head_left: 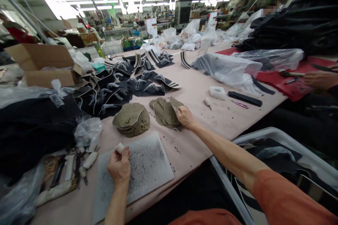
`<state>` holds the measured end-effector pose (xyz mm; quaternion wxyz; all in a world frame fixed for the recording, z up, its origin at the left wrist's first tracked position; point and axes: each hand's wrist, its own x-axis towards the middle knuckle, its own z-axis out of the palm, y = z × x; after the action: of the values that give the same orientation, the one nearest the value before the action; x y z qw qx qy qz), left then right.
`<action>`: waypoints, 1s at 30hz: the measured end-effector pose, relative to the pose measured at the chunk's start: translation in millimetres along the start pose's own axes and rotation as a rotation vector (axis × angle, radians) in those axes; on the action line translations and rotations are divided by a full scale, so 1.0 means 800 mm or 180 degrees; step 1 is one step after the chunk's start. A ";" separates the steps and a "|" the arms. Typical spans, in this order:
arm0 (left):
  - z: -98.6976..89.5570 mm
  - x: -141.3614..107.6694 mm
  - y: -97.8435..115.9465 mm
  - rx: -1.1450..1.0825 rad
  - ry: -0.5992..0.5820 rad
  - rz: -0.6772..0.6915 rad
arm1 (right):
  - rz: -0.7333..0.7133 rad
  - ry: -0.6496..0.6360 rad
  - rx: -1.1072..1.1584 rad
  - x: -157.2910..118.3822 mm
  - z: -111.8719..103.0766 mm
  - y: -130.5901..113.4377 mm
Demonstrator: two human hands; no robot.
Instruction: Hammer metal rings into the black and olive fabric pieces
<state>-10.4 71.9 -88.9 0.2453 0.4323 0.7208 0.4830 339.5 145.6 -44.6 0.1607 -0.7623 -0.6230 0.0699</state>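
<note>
1. My right hand, at centre frame, is stretched out to the right stack of olive pieces, fingers pinched on the top piece, which is tilted up off the pile.
2. My left hand, lower left of centre, is curled shut around a small white block above the grey pad.
3. A second olive stack sits just left of the first, near the pad's top edge.
4. To do this well, I judge I should lift only the top piece, peeling from its edge so the ones beneath stay stacked.
5. I'd keep the block steady over the speckled pad, clear of the tools at lower left.
</note>
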 end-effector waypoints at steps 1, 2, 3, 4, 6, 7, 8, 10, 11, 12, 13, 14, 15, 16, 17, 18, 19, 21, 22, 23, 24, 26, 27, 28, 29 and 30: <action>0.000 -0.002 0.001 -0.0035 -0.0005 -0.0021 | 0.0037 0.0117 0.0009 0.003 -0.008 -0.008; 0.000 -0.004 0.001 -0.0060 -0.0008 -0.0040 | 0.0012 0.0237 0.0021 0.004 -0.017 -0.017; 0.001 -0.005 0.002 -0.0078 -0.0021 -0.0051 | -0.0080 0.0347 0.0026 0.002 -0.026 -0.028; 0.001 -0.006 0.003 -0.0088 -0.0024 -0.0056 | -0.0240 0.0430 0.0015 -0.002 -0.033 -0.041; 0.001 -0.009 0.004 -0.0109 -0.0027 -0.0058 | -0.0738 0.0412 -0.0086 -0.025 -0.039 -0.072; 0.001 -0.010 0.004 -0.0114 -0.0023 -0.0055 | -0.1035 0.0290 -0.0180 -0.044 -0.035 -0.088; 0.001 -0.011 0.005 -0.0131 -0.0023 -0.0052 | -0.1345 0.0111 -0.0283 -0.065 -0.028 -0.104; 0.001 -0.012 0.005 -0.0203 -0.0040 -0.0046 | -0.1958 -0.0293 -0.0447 -0.114 -0.001 -0.132; 0.001 -0.013 0.005 -0.0251 -0.0054 -0.0042 | -0.2189 -0.0467 -0.0477 -0.137 0.015 -0.141; 0.002 -0.013 0.005 -0.0297 -0.0067 -0.0038 | -0.2346 -0.0564 -0.0459 -0.157 0.031 -0.148; 0.002 -0.013 0.004 -0.0337 -0.0074 -0.0033 | -0.2386 -0.0559 -0.0404 -0.174 0.046 -0.151; 0.003 -0.014 0.003 -0.0361 -0.0080 -0.0027 | -0.2360 -0.0510 -0.0305 -0.187 0.059 -0.151; 0.003 -0.014 0.001 -0.0370 -0.0082 -0.0016 | -0.2281 -0.0418 -0.0171 -0.197 0.067 -0.149; 0.004 -0.014 0.000 -0.0377 -0.0076 -0.0007 | -0.2170 -0.0303 -0.0013 -0.203 0.073 -0.144; 0.004 -0.014 -0.002 -0.0387 -0.0072 -0.0003 | -0.2049 -0.0186 0.0161 -0.207 0.076 -0.138; 0.003 -0.013 -0.004 -0.0407 -0.0075 -0.0003 | -0.1939 -0.0070 0.0340 -0.209 0.077 -0.131; 0.002 -0.013 -0.005 -0.0439 -0.0084 -0.0003 | -0.1853 0.0041 0.0510 -0.210 0.077 -0.124; -0.001 -0.014 -0.004 -0.0518 -0.0133 0.0024 | -0.1780 0.0212 0.0789 -0.213 0.076 -0.112; -0.002 -0.015 -0.001 -0.0591 -0.0182 0.0061 | -0.1791 0.0250 0.0891 -0.214 0.077 -0.107; -0.002 -0.017 0.004 -0.0709 -0.0254 0.0105 | -0.1818 0.0260 0.0961 -0.215 0.078 -0.104; -0.002 -0.019 0.012 -0.0879 -0.0366 0.0147 | -0.1846 0.0247 0.0987 -0.217 0.079 -0.102; 0.004 -0.024 0.031 -0.1333 -0.0735 0.0167 | -0.1854 0.0193 0.0925 -0.218 0.080 -0.101; 0.010 -0.028 0.042 -0.1573 -0.0973 0.0133 | -0.1842 0.0168 0.0857 -0.219 0.081 -0.102; 0.018 -0.032 0.051 -0.1775 -0.1220 0.0079 | -0.1820 0.0151 0.0782 -0.220 0.080 -0.103; 0.027 -0.036 0.059 -0.1924 -0.1445 0.0022 | -0.1790 0.0139 0.0720 -0.221 0.080 -0.104; 0.037 -0.040 0.064 -0.2023 -0.1622 -0.0027 | -0.1754 0.0140 0.0686 -0.223 0.079 -0.105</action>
<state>48.7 67.0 -56.7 0.5395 0.4378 0.4535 0.5582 203.7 -3.4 -92.8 0.2671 -0.5443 -0.7919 0.0728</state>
